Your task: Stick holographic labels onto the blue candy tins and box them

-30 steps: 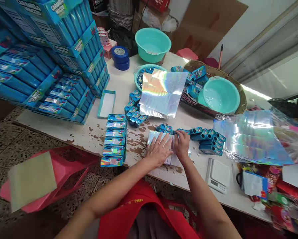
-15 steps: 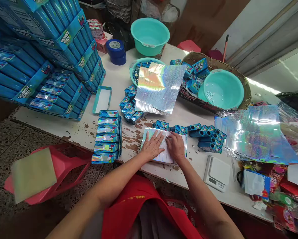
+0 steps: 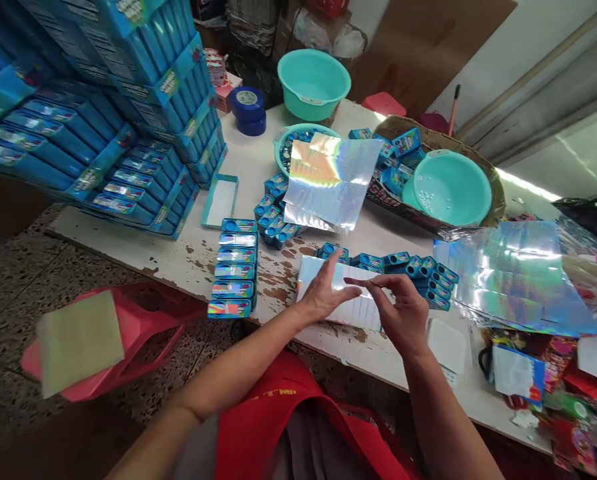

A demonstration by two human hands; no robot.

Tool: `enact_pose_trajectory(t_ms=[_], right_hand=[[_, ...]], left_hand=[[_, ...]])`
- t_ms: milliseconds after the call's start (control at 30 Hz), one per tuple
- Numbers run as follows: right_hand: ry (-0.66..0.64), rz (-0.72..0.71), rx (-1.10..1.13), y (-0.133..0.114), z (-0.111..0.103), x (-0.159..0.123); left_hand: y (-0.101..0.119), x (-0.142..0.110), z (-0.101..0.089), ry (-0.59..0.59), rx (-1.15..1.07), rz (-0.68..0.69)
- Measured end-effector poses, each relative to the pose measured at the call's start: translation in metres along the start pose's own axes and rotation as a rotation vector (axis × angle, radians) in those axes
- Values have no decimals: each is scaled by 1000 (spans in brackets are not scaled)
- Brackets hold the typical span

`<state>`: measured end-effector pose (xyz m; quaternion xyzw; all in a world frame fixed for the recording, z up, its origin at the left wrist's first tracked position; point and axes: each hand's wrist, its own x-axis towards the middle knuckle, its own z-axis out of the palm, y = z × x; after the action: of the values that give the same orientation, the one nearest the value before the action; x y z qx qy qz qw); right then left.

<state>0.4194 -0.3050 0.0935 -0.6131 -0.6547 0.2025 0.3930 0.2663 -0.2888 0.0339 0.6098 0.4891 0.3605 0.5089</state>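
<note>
My left hand [image 3: 323, 293] is open, thumb and fingers apart, over the left part of a shiny silver holographic sheet [image 3: 346, 313] marked with parallel lines. My right hand [image 3: 403, 313] is raised over the sheet's right side, its fingertips pinched together near my left thumb. Something thin and dark may be between them, too small to make out. Just beyond the sheet stand small blue candy boxes [image 3: 367, 261] with round holes in their tops. To the left is a row of similar boxes [image 3: 232, 272] with shiny strips on top.
Stacked blue display trays [image 3: 168, 127] fill the left. An open tray [image 3: 220, 200], blue tape rolls [image 3: 248, 110], loose holographic sheets [image 3: 333, 177] and turquoise basins [image 3: 314, 83] lie behind. At right are a carton [image 3: 496, 180], more foil [image 3: 508, 280] and a white scale [image 3: 446, 347].
My right hand has lifted off the sheet and moved right, fingers pinched. My left hand has turned from lying flat to thumb and fingers spread. The view has shifted slightly.
</note>
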Motion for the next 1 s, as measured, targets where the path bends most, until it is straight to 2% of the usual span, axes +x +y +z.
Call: enact_pose_trajectory(t_ms=[100,200,333,433,500,567,667,900,1000], right_hand=[[-13,112,197,-15,26,-2],[-48,247,361,-35,72,3],[-154,304,479,-69,150,17],[-141,318,493,-86,201,33],[-111,309,450,-90,225,42],[-104,287,385,-90,241,50],[-98,268,325,-88,251,55],[-82,307,273,-88,258,53],[-95,308,261,-85,263,55]], left_hand=[[23,-15,-32,18,-142,-97],[27,-36,-83,140,-15,-172],[7,-48,-170,300,141,-205],[-16,-38,-226,304,147,-179],[-29,-26,-250,276,124,-149],[-37,-17,-261,261,111,-143],[-43,-10,-264,285,162,-165],[-50,-8,-260,341,597,-159],[-51,-4,-261,331,690,-206]])
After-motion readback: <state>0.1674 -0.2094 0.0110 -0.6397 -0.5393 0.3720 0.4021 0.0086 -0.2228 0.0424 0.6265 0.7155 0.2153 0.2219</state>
